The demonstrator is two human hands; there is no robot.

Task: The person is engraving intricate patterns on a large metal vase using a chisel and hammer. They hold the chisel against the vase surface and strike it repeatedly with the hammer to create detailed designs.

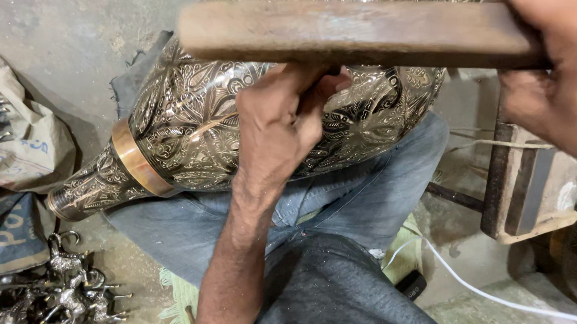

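Near: person's lap, jeans [339,205] and dark cloth over the knee. Left hand [281,118] closed in a narrow pinch against the vase; whatever is between the fingertips is hidden, can't tell what it holds.

Engraved metal vase [191,116] lies on its side across the lap, body packed with leaf pattern, plain copper-coloured band [138,159] at the shoulder, neck pointing lower left and overhanging the thigh above the floor.

Right hand [561,72] clamped full-fist on the right end of a flat wooden bat [357,29], held level just above the vase, left end free.

Room: tight. Left of the neck, crumpled paper sacks [15,158] in beige with blue print, one darker blue-grey below. Pile of small shiny metal figurines [67,295] at bottom left, near the neck tip but apart from it.

Right: wooden block stand [527,183] tied with cord, just beside the knee. White cable [494,295] runs across the concrete floor; small black object [411,283] by the leg. Dark rounded metal piece at far right edge, cropped.

Far: bare grey floor [57,14] top left, open.
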